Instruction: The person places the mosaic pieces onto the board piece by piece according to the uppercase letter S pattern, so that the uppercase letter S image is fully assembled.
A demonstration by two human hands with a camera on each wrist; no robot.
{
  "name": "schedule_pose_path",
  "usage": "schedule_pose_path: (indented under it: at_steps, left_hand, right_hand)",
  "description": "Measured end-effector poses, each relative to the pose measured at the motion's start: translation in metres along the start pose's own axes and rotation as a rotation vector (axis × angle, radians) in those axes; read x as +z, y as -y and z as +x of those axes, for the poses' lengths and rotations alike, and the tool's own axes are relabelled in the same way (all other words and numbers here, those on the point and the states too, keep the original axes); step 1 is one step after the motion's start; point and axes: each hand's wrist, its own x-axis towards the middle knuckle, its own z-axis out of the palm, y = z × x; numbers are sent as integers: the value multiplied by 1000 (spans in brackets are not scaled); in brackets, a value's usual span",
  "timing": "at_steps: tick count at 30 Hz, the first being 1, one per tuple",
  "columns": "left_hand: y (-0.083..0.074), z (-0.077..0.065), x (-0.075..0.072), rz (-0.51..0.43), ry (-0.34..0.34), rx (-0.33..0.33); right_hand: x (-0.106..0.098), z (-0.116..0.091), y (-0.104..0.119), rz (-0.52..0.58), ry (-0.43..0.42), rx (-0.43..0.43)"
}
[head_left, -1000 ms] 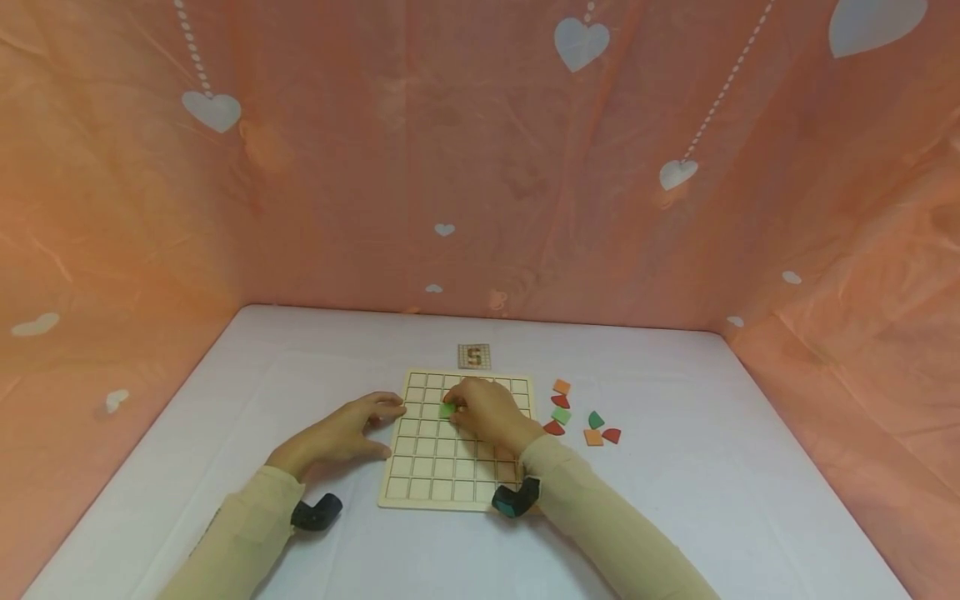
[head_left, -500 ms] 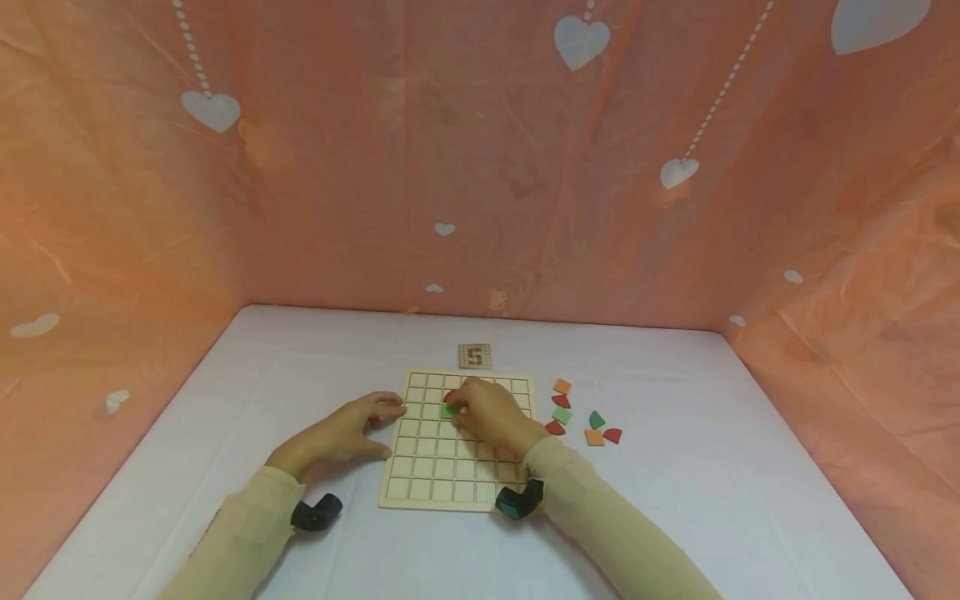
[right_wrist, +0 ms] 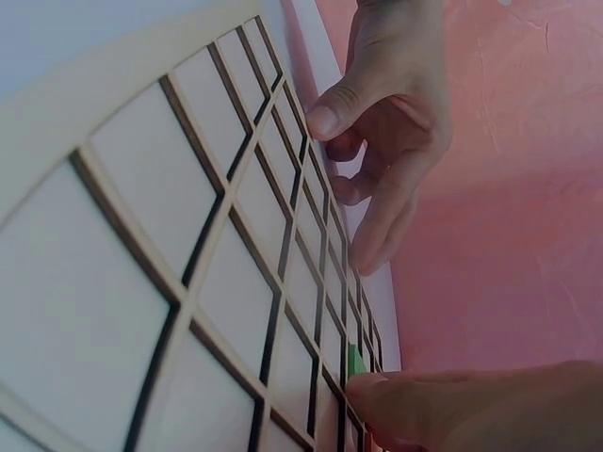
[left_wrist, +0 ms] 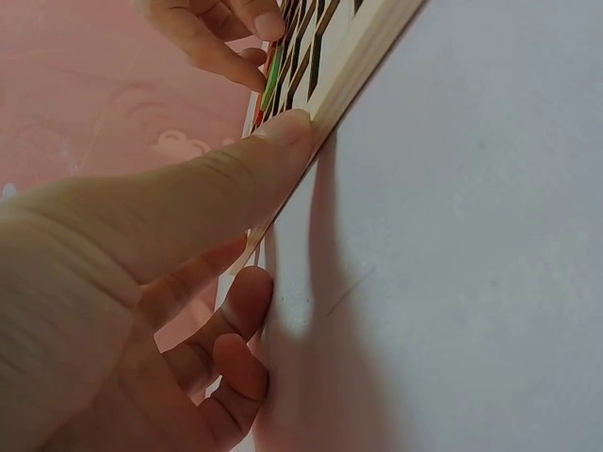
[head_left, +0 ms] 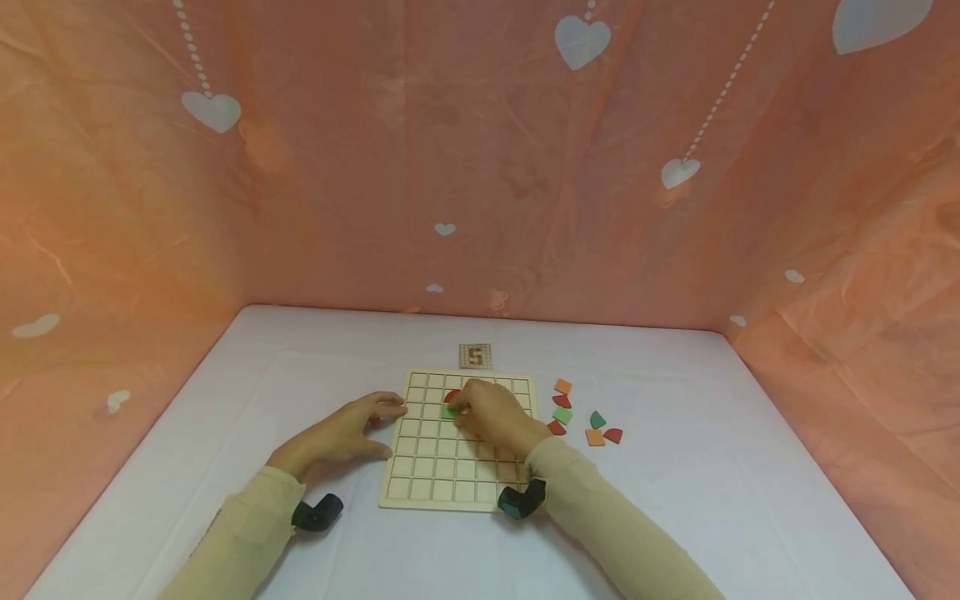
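The wooden grid board point(head_left: 422, 489) lies on the white table. My left hand point(head_left: 341, 433) rests at the board's left edge; its thumb touches the rim in the left wrist view. Over the upper middle of the grid, my right hand point(head_left: 491, 415) holds a green square tile point(head_left: 447, 412) at a cell with its fingertips. That tile point(right_wrist: 355, 361) rises a little above the grid lines in the right wrist view. A red quarter-round piece point(head_left: 452, 396) shows just beyond it, partly hidden by the fingers.
Right of the board lie loose pieces: an orange square point(head_left: 562, 386), a light green square point(head_left: 562, 414), a dark green quarter-round point(head_left: 597, 419), another orange square point(head_left: 595, 437) and several red quarter-rounds point(head_left: 613, 435). A small pattern card point(head_left: 475, 356) lies behind the board.
My right fingers have shifted slightly right and toward me, uncovering the red piece behind the green tile. The green tile barely moves. My left hand stays at the board's edge.
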Motion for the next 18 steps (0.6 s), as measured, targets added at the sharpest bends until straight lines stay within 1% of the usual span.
schedule_pose_path:
  at_steps: [13, 18]
  left_hand:
    - [-1, 1, 0, 8, 2, -9]
    - [-1, 0, 1, 7, 1, -10]
  right_hand:
    - [-3, -1, -3, 57, 29, 20]
    - [-3, -2, -5, 59, 36, 21]
